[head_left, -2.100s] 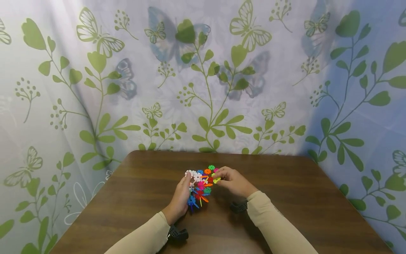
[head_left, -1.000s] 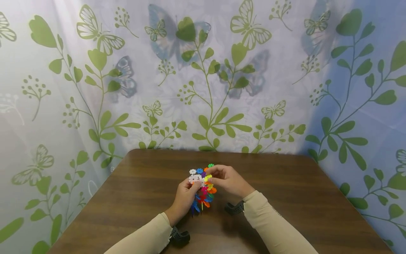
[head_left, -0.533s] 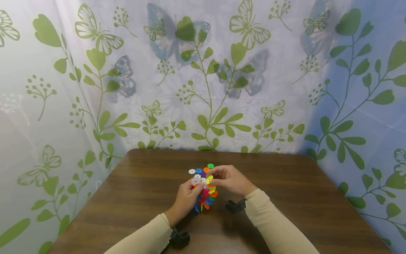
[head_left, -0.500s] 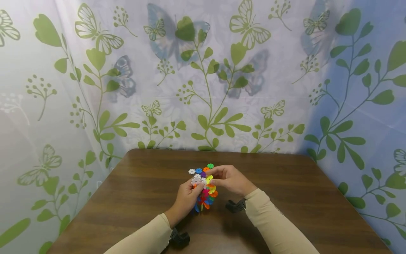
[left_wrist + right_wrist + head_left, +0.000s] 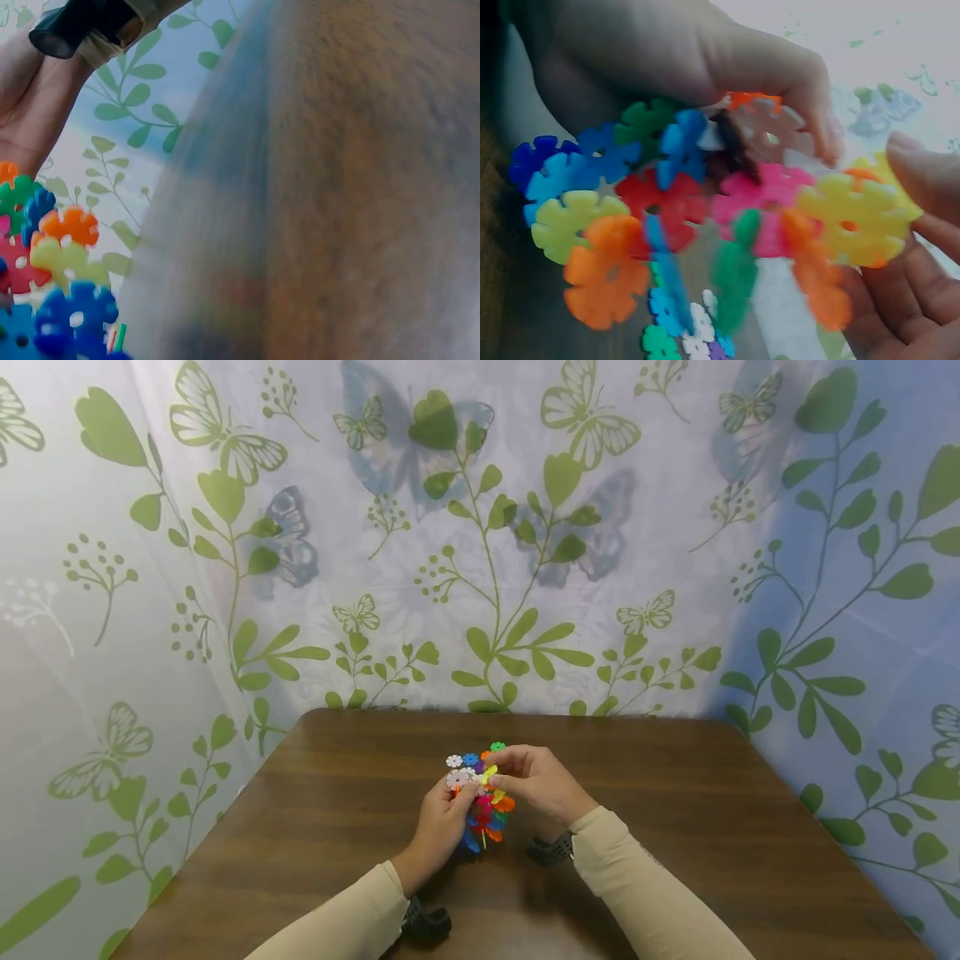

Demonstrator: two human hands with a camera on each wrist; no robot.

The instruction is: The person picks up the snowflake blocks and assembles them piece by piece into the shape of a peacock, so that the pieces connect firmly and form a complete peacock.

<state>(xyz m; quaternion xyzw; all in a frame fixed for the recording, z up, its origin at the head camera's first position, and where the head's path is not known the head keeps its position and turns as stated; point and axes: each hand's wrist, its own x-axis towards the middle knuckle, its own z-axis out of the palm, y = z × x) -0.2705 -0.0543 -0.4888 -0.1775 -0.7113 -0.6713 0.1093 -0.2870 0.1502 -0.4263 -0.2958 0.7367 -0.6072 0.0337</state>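
A many-coloured cluster of interlocked plastic snowflake discs [image 5: 484, 810] is held up over the table between both hands. My left hand [image 5: 441, 820] grips it from the left, thumb lying over the white discs [image 5: 457, 779]. My right hand [image 5: 542, 782] pinches a yellow snowflake disc [image 5: 851, 219] at the cluster's right side, between thumb and fingers. Red, pink, orange, green and blue discs fan out below in the right wrist view. In the left wrist view, part of the cluster shows orange and blue discs [image 5: 76, 319]; the left fingers behind it are hidden.
The brown wooden table [image 5: 652, 827] extends all round beneath the hands. Behind it hangs a white curtain [image 5: 420, 635] with green leaves and butterflies. Black camera mounts [image 5: 426, 920] sit under both wrists, near the cream sleeves [image 5: 337, 910].
Over two seconds my left hand has turned the cluster, its thumb coming across the white discs. My right hand has shifted slightly left, closer to the left hand, with the yellow disc.
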